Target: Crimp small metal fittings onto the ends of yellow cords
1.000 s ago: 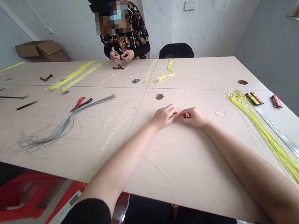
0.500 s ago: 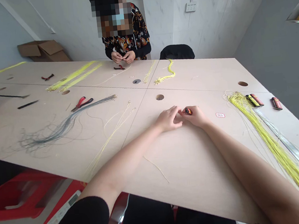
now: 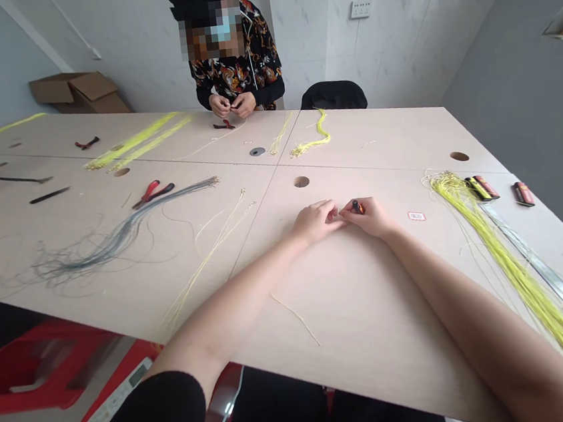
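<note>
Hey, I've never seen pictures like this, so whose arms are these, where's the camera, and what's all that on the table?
There's no machine here: these are a person's bare arms, seen from a camera worn on their head, looking forward and down. The right hand holds a small dark object; the left hand is close beside it, but anything between their fingertips is too small to make out. On the table lie grey strands, yellow strands, pliers and small cylinders. Another person is across from them.
</note>
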The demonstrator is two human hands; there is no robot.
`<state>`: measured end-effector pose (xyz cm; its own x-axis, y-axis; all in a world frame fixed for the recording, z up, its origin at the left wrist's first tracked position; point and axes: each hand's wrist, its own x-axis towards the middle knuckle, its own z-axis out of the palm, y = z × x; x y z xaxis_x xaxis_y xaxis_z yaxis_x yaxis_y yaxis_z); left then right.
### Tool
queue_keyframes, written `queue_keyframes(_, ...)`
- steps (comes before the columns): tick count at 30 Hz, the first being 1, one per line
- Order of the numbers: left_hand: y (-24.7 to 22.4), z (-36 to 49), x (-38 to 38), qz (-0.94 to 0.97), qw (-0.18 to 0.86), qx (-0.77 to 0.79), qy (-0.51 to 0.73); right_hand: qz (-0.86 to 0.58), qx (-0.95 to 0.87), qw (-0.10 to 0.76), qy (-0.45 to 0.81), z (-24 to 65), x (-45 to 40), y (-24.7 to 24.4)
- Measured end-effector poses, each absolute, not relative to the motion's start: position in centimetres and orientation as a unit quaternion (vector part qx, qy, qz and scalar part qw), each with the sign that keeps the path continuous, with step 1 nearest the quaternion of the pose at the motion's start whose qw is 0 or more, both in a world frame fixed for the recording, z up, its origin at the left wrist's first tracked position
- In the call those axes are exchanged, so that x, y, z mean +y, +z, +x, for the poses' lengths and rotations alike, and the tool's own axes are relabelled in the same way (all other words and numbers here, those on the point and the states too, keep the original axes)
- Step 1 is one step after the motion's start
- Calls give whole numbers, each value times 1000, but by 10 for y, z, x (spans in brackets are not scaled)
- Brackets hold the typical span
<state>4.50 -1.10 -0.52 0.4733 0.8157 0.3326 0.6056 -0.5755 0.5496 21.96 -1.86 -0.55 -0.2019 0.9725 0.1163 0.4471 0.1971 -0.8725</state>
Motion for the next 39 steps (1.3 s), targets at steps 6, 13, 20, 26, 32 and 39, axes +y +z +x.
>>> queue_keyframes(6, -5, 45, -11, 839, 169, 441, 271, -512, -689, 361, 364, 220, -18, -7)
queue_keyframes(13, -1, 46, -14, 838, 159, 456, 254, -509, -688, 368, 365, 221, -17, -6)
queue_keyframes(20, -4, 46, -12, 838, 162, 450, 261, -510, -681, 374, 371, 220, -17, -5)
queue_keyframes(26, -9, 46, -9, 847, 163, 421, 280, -498, -683, 380, 375, 221, -17, -6)
queue_keyframes(32, -9, 45, -9, 846, 165, 412, 297, -492, -691, 382, 367, 223, -15, -8)
queue_keyframes(39, -9, 44, -8, 828, 195, 398, 342, -500, -698, 375, 349, 222, -16, -6)
